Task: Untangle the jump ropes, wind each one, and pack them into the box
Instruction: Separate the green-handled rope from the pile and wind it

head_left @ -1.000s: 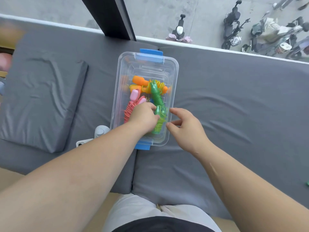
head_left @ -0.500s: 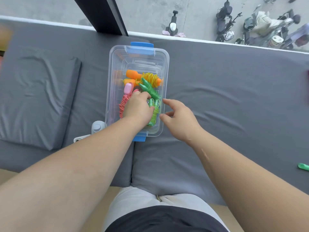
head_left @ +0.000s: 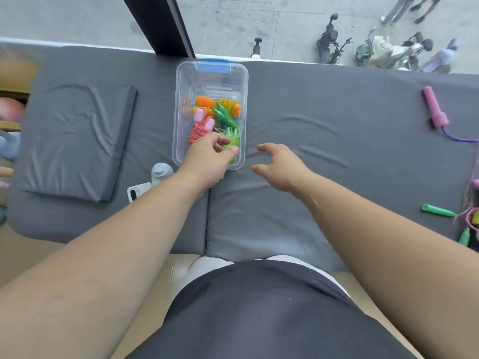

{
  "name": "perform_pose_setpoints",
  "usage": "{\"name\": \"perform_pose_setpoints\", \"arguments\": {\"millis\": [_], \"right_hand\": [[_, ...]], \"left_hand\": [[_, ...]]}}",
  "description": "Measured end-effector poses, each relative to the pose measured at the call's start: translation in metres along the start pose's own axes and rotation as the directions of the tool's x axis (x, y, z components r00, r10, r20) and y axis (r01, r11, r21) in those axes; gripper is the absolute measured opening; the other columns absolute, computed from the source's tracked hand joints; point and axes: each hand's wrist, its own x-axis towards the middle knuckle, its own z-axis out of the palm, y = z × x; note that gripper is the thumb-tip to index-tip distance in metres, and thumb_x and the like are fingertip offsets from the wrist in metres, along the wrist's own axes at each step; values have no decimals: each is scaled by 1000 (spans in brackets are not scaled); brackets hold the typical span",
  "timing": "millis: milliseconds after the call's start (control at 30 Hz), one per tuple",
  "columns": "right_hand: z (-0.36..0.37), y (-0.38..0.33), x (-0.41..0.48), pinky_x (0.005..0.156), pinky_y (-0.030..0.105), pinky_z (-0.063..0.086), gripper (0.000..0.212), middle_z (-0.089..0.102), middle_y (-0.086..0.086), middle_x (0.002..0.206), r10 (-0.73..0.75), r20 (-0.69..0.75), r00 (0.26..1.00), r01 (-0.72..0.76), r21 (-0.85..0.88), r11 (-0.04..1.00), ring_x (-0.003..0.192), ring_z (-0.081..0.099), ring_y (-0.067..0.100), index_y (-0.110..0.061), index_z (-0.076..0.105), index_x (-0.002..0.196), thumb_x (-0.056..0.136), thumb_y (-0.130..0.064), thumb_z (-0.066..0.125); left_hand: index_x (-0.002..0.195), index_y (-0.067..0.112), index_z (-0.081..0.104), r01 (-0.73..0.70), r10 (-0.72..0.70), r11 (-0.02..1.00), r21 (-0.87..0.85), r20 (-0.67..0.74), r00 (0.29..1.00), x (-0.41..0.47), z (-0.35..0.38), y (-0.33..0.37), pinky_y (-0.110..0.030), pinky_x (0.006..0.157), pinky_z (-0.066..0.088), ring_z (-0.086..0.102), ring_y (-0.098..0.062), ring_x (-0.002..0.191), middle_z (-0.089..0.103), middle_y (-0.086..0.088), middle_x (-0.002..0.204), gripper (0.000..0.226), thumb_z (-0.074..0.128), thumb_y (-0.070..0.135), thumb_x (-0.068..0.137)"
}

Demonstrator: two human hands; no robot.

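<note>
Right hand (head_left: 281,167) has come off the box (head_left: 178,99) rim and now hangs just right of it, fingers loosely spread, empty. Left hand (head_left: 207,156) stays at the box's near end, fingers curled over the wound green rope (head_left: 230,136); grip or mere touch unclear. Green rope looks packed; the loose purple rope (head_left: 435,110) lies well right of the right hand.

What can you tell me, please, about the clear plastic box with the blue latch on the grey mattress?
The clear rectangular plastic box stands open-topped on the grey mattress, a blue latch at its far end. Inside lie a wound orange jump rope, a pink jump rope and a green jump rope. The left hand reaches over its near end, fingers curled on the green one. The right hand is beside it, not touching.
</note>
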Motion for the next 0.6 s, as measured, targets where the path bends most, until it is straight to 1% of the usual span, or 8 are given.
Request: {"name": "perform_pose_setpoints", "arguments": {"millis": [100, 167, 233, 333, 400, 467, 500, 600], "right_hand": [[6, 8, -33, 103, 35, 45, 58, 40, 4, 151, 28, -17, 999, -28, -10, 1000, 126, 51, 25, -26, 46, 146, 92, -36, 64], [12, 14, -55, 104, 34, 44, 58, 41, 3, 151, 55, -33, 998, -55, -8, 998, 128, 51, 25, -26, 47, 146, 91, -37, 65], [22, 24, -78, 104, 33, 42, 59, 41, 3, 151, 94, -57, 994, -96, -26, 995, 129, 51, 25, -26, 47, 145, 91, -40, 65], [44, 45, -126, 109, 31, 36, 60, 40, 5, 152, 174, -64, 983, -177, -49, 983, 135, 46, 23, -25, 46, 146, 91, -41, 65], [57, 62, -165, 111, 31, 34, 60, 41, 5, 151, 250, -101, 963, -250, 13, 968, 137, 44, 22, -23, 47, 146, 91, -40, 66], [64, 83, -202, 111, 32, 36, 60, 43, 4, 150, 335, -152, 930, -320, 111, 941, 135, 46, 21, -23, 48, 144, 90, -40, 67], [65, 95, -220, 108, 32, 39, 61, 44, 4, 149, 377, -176, 909, -350, 166, 922, 134, 47, 20, -23, 50, 144, 88, -41, 68], [68, 131, -275, 89, 29, 46, 60, 49, 1, 146, 486, -239, 841, -402, 324, 856, 127, 52, 17, -25, 52, 142, 87, -42, 68]], "left_hand": [[105, 25, 64, 13, -15, 998, -59, -46, 999, -32, -11, -15, -31, 77, 49, 59, -17, 80, 60, 6, 89, 18, 70, 35, 91], [107, 24, 63, 10, -14, 999, -46, -67, 998, -49, -17, -27, -29, 75, 46, 57, -12, 78, 60, 9, 87, 19, 69, 35, 93], [108, 22, 62, 6, -8, 998, -56, -40, 999, -64, -19, -40, -29, 72, 45, 57, -12, 74, 60, 6, 85, 21, 69, 35, 93], [109, 19, 64, 60, -55, 997, -45, 101, 993, -89, -11, -68, -33, 76, 50, 62, -19, 78, 63, 1, 93, 24, 70, 36, 92], [105, 21, 66, 61, -65, 998, 26, 205, 977, -102, -1, -83, -33, 74, 49, 67, -23, 88, 66, 1, 99, 23, 71, 39, 91], [100, 25, 66, 29, -52, 996, 80, 301, 952, -116, 12, -86, -31, 70, 47, 68, -24, 93, 67, 1, 103, 20, 71, 42, 90], [99, 27, 65, 2, -36, 995, 99, 342, 939, -124, 20, -85, -31, 69, 47, 68, -23, 94, 67, 2, 103, 19, 70, 43, 90], [101, 29, 64, -74, 2, 987, 143, 449, 894, -152, 44, -75, -31, 67, 47, 68, -20, 87, 67, 3, 105, 18, 68, 44, 91]]}}
